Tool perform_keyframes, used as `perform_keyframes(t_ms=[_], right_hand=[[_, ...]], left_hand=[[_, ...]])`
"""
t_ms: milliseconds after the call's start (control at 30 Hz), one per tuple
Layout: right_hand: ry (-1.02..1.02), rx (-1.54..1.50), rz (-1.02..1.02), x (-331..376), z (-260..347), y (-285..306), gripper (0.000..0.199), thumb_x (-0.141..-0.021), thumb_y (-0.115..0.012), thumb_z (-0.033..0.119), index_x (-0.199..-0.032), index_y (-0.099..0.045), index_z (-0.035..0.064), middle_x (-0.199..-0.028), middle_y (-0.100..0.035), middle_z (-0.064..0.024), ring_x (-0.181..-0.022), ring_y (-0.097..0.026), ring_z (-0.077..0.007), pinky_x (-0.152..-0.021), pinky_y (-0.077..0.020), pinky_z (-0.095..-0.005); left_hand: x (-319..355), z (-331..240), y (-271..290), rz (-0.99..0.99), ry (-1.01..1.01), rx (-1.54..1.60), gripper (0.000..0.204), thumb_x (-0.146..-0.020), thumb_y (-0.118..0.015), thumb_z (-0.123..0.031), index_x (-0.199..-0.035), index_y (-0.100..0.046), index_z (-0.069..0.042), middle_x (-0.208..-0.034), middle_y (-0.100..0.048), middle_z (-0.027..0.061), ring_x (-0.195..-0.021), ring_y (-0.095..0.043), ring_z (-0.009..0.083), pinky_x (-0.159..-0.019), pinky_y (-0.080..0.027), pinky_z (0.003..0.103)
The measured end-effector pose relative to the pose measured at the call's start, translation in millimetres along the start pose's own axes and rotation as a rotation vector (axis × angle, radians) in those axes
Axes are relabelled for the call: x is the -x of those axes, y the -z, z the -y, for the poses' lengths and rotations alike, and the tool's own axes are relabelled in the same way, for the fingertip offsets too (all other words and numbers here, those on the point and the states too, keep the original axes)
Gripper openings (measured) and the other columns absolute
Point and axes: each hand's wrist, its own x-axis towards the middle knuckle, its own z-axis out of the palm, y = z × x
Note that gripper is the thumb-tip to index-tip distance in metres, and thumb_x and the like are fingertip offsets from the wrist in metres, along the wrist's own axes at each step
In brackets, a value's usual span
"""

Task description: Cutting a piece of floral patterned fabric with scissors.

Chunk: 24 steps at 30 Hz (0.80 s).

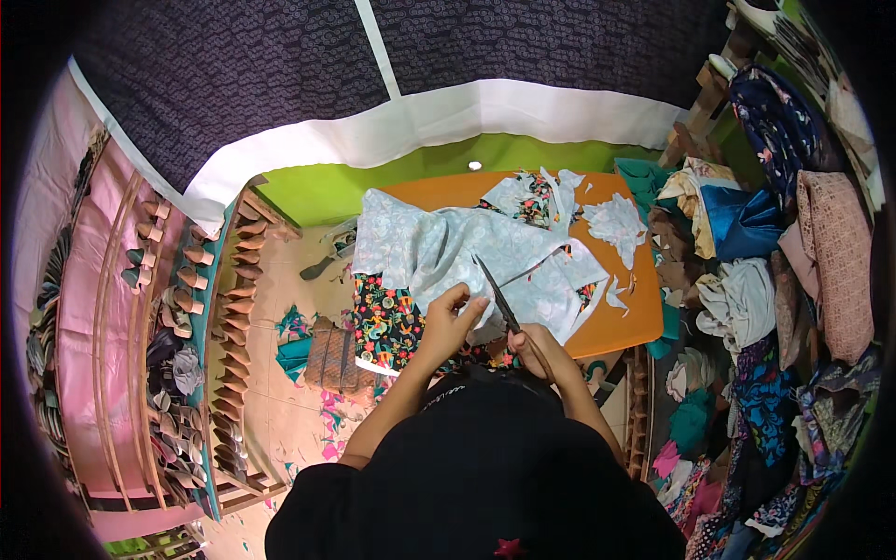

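My right hand (534,349) grips a pair of dark scissors (501,301), their blades pointing away from me over a cloth. This floral fabric (411,247) lies bunched with its pale bluish side mostly up; its black side with bright flowers (385,313) shows at the left and near edges. My left hand (455,317) is over the near part of the cloth, left of the scissors, fingers and thumb drawn together; what is between them is too small to make out. Right of the blades, a dark slanting line shows in the cloth. Beneath lies an orange table (639,303).
Fabric scraps (616,229) lie on the table's far right. Wooden racks of shoe-shaped forms (238,341) stand at the left. Piled clothes and cloth (742,303) crowd the right side. A brown woven-patterned box (332,359) and scraps are on the floor. A dark patterned curtain (523,47) hangs ahead.
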Motion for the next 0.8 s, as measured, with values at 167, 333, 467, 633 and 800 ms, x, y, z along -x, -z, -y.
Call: perform_keyframes(t_ms=[167, 333, 467, 633, 800], right_hand=[[-0.061, 0.009, 0.016, -2.1, -14.4, -5.5, 0.074, -0.067, -0.030, 0.075, -0.065, -0.042, 0.0028, -0.056, -0.038, 0.0003, -0.055, -0.036, -0.0105, -0.049, -0.0326, -0.0246], [0.050, 0.026, 0.059, -2.9, -24.2, -6.8, 0.068, -0.071, -0.034, 0.071, -0.068, -0.044, 0.0030, -0.057, -0.040, 0.0000, -0.055, -0.038, -0.0086, -0.049, -0.0324, -0.0217], [0.022, -0.148, 0.105, -1.4, -26.0, -10.0, 0.072, -0.069, -0.031, 0.072, -0.076, -0.045, 0.0016, -0.059, -0.042, -0.0023, -0.054, -0.041, -0.0115, -0.049, -0.0347, -0.0241], [0.018, -0.171, 0.124, -1.3, -30.3, -8.4, 0.074, -0.071, -0.025, 0.072, -0.076, -0.045, 0.0004, -0.060, -0.044, -0.0043, -0.057, -0.044, -0.0157, -0.052, -0.0371, -0.0275], [0.095, -0.054, 0.088, -1.0, -12.0, -6.9, 0.060, -0.079, -0.037, 0.058, -0.077, -0.045, -0.0011, -0.061, -0.046, -0.0096, -0.056, -0.045, -0.0210, -0.054, -0.0387, -0.0307]], left_hand=[[-5.0, -4.8, -3.6, -0.102, 0.072, 0.350, 0.017, -0.079, -0.058, -0.015, -0.073, -0.052, 0.000, -0.065, -0.051, -0.0009, -0.060, -0.044, 0.0044, -0.053, -0.035, 0.019], [-9.3, -8.2, -1.4, -0.156, 0.204, 0.523, 0.016, -0.078, -0.060, -0.012, -0.084, -0.057, 0.002, -0.072, -0.057, 0.0024, -0.064, -0.051, 0.0055, -0.057, -0.040, 0.020], [-9.6, -5.1, 1.9, -0.143, 0.089, 0.383, 0.018, -0.077, -0.060, -0.009, -0.089, -0.056, 0.003, -0.077, -0.059, 0.0048, -0.064, -0.053, 0.0075, -0.056, -0.042, 0.020], [-6.0, -17.3, -1.4, -0.138, 0.079, 0.352, 0.019, -0.076, -0.061, -0.007, -0.089, -0.057, 0.005, -0.075, -0.060, 0.0057, -0.064, -0.054, 0.0072, -0.057, -0.042, 0.019], [-4.2, -17.7, -1.9, -0.230, 0.065, 0.318, 0.014, -0.074, -0.062, -0.006, -0.084, -0.059, 0.002, -0.069, -0.058, 0.0019, -0.059, -0.050, 0.0046, -0.054, -0.038, 0.018]])
